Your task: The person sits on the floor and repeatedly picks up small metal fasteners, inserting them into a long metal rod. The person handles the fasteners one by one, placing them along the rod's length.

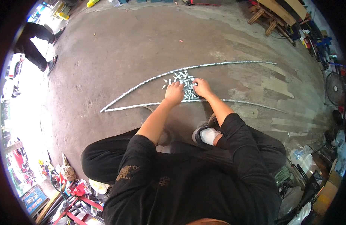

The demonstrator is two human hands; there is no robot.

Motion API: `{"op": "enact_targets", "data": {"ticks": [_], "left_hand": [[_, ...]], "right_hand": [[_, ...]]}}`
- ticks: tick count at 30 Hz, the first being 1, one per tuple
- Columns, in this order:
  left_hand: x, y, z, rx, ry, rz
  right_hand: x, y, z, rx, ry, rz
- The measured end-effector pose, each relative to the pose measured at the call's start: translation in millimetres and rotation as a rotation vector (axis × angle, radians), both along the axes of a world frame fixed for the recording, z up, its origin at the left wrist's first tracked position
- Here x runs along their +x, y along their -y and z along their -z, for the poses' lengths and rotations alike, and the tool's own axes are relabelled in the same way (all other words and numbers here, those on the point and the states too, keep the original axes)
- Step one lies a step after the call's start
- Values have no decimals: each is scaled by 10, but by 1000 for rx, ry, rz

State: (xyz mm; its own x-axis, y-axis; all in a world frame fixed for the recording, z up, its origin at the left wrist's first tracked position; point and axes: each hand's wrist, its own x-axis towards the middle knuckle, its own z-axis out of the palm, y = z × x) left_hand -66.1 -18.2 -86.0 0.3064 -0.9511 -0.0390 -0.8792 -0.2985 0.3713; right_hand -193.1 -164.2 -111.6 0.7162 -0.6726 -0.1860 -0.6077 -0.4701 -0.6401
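A heap of short silvery metal pieces (190,92) lies on the concrete floor in front of me, with a few strays at its left side. My left hand (174,93) is at the heap's left edge, fingers bent down and together; whatever is under them is hidden. On the opposite side, my right hand (203,88) has its thumb and fingers curled together at a small metal piece. Beyond the heap runs a long, ridged silvery rod (146,81). A second silvery rod (131,107) passes on the near side, and their left ends almost meet.
Another person's dark-trousered legs (36,45) are at the far left. A wooden stand (272,17) sits at the far right, with a fan (334,88) along the right side. Clutter with red parts (79,189) fills the lower left; plastic bags (302,157) lie at lower right.
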Motion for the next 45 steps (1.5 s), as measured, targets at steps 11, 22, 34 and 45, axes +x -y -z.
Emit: {"op": "enact_targets", "data": {"ticks": [11, 22, 34, 45], "left_hand": [[-147, 355, 166, 200, 28, -71], [-153, -46, 1, -40, -501, -440], [1, 24, -316, -571, -1878, -935], [71, -121, -398, -734, -2140, -776]], "right_hand": [[-137, -20, 0, -15, -105, 40], [75, -76, -113, 50, -191, 134], [106, -165, -741, 1177, 689, 404], [182, -320, -904, 1108, 792, 268]]}}
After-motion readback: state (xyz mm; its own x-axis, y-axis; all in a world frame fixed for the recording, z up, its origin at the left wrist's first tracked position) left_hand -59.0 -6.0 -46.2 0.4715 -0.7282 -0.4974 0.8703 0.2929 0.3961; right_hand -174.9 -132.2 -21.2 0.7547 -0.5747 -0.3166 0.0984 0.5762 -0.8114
